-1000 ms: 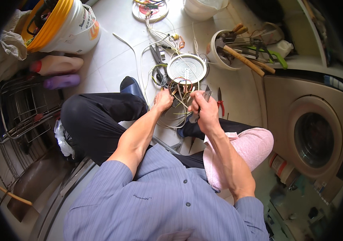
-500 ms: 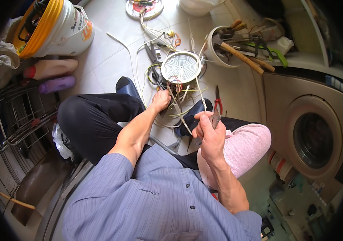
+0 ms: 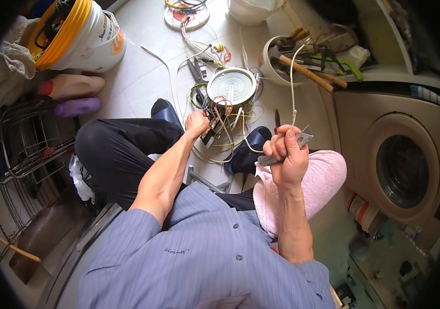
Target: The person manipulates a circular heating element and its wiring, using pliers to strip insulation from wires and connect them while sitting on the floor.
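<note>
My right hand [image 3: 288,154] is closed round a grey utility knife [image 3: 270,160], its blade showing past the thumb. A thin white cable [image 3: 293,90] rises from the same hand and arcs towards the tool bucket. My left hand [image 3: 197,123] is closed at the edge of a tangle of wires [image 3: 224,121] between my feet; what its fingers grip is hidden. Beside it lies a dark, flat, oblong part [image 3: 209,137]. A round white lamp-like disc [image 3: 231,87] with concentric rings rests just beyond the tangle. Pliers [image 3: 277,119] are partly hidden behind my right hand.
A pink towel [image 3: 315,180] covers my right knee. Hammers and other tools fill a white bucket [image 3: 271,64] ahead right, near a washing machine [image 3: 359,134]. A large white bucket [image 3: 88,46], bottles [image 3: 78,107] and a wire rack [image 3: 19,139] stand left. Another disc [image 3: 199,23] lies farther off.
My right hand has moved right with the knife and cable, and the cable's upper part has swung right, away from the disc. My left hand has shifted slightly left and farther away.
</note>
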The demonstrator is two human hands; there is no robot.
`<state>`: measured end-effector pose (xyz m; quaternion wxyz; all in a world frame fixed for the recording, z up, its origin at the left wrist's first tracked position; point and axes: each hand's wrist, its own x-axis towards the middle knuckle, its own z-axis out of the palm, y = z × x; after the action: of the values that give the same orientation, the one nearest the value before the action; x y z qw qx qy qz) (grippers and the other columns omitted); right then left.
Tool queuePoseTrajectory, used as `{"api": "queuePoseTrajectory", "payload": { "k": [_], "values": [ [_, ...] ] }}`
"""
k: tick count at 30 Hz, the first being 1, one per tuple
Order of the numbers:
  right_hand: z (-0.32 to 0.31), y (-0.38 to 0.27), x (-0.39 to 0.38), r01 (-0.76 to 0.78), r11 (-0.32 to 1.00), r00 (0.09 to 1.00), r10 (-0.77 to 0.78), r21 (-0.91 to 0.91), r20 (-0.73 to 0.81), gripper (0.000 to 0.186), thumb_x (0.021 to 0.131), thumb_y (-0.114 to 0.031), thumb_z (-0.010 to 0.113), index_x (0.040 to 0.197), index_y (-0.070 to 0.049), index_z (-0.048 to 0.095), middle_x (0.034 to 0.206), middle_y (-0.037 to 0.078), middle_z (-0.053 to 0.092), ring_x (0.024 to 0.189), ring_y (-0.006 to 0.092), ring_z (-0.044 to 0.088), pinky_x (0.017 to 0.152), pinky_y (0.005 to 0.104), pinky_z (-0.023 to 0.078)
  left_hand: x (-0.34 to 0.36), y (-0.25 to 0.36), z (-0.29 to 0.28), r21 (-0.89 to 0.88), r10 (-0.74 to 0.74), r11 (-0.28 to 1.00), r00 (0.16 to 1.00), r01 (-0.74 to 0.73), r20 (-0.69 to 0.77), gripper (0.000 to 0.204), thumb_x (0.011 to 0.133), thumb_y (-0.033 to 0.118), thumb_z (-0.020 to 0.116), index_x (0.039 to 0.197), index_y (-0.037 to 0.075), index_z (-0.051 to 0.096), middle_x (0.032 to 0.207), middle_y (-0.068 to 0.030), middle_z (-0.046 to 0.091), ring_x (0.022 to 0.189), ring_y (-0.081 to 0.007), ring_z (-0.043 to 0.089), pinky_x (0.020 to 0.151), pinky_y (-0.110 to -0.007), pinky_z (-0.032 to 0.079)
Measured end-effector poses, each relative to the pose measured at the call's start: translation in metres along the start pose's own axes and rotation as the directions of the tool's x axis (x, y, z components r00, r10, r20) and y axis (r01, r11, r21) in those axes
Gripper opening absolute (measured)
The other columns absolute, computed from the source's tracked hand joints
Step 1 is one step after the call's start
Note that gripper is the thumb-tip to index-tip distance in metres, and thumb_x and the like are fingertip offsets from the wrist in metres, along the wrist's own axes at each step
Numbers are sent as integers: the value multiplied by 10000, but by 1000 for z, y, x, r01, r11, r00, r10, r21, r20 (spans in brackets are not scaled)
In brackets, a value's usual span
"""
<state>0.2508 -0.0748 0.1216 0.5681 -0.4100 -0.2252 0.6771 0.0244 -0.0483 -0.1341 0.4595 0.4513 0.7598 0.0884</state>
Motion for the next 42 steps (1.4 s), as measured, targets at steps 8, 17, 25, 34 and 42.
{"api": "queuePoseTrajectory", "payload": {
  "k": [8,17,25,34,42],
  "values": [
    [8,-11,-4,59,992,992,-71,116,103,266,1070,-227,468,1005,-11,608,590,-35,307,525,93,318,560,305,404,-54,83,-62,-722,324,568,698,396,638,464,907,-2,597,1356,-30,482,1195,-185,668,1045,-251,682,867,-377,568],
    [-3,-11,-15,14,999,998,-12,-37,57,246,1053,-216,513,986,1,609,575,-30,353,503,86,340,553,301,424,-87,121,-107,-840,460,540,813,63,356,387,1053,268,512,1350,21,533,1150,-105,690,1019,-169,665,866,-296,529],
    [18,-26,-2,21,945,1000,-16,-326,18,123,942,-98,663,994,14,656,589,-27,496,471,52,403,539,271,476,-116,147,-138,-590,574,737,766,-330,288,290,1044,197,528,1243,36,663,963,-28,727,859,-76,653,795,-239,537],
    [46,-32,41,34,823,988,57,-566,142,188,905,-104,710,1049,15,692,700,-22,607,558,43,536,496,199,383,-135,155,-139,-270,672,735,722,-622,165,237,984,162,612,1163,39,707,783,-49,714,725,-94,656,675,-265,530],
    [46,-21,73,-21,780,988,113,-626,108,141,931,-103,645,993,14,692,758,13,644,609,54,549,543,205,434,-109,168,-157,-398,611,768,761,-502,219,241,994,144,597,1164,-7,676,860,-46,723,765,-82,651,701,-249,539]
  ]
}}
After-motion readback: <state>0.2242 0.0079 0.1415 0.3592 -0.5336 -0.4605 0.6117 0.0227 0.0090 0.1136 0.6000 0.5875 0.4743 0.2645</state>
